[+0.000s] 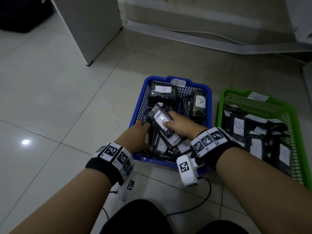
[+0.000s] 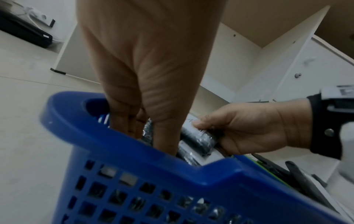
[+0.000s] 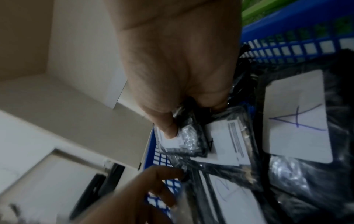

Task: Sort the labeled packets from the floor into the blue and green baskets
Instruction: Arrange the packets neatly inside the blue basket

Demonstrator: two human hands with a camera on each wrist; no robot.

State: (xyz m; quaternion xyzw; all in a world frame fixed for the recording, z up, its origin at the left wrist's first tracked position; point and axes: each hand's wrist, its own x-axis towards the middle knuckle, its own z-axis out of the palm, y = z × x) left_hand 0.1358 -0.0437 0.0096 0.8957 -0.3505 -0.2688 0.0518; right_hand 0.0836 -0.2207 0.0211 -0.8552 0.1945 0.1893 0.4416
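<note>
Tiled floor [image 1: 50, 98] bears two baskets just beside each other; no loose packets visible on it, so sorting looks near its end.
Green basket [image 1: 222, 102], paper tag on far rim, holds B-labelled packets [image 1: 238, 126].
Blue basket [image 1: 208, 93], tagged A, piled with A-labelled packets [image 1: 164, 89].
Right hand [image 1: 181, 126] inside blue basket, thumb and fingers pinching black wrapped packet [image 1: 161, 120], label up, probably for reading before release.
Left hand [image 1: 137, 137] reaches in at near-left corner, fingers extended among packets, likely making room; grip not evident.

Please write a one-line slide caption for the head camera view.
Right hand grips a labeled packet over the blue basket; left hand reaches in; green basket alongside.
</note>
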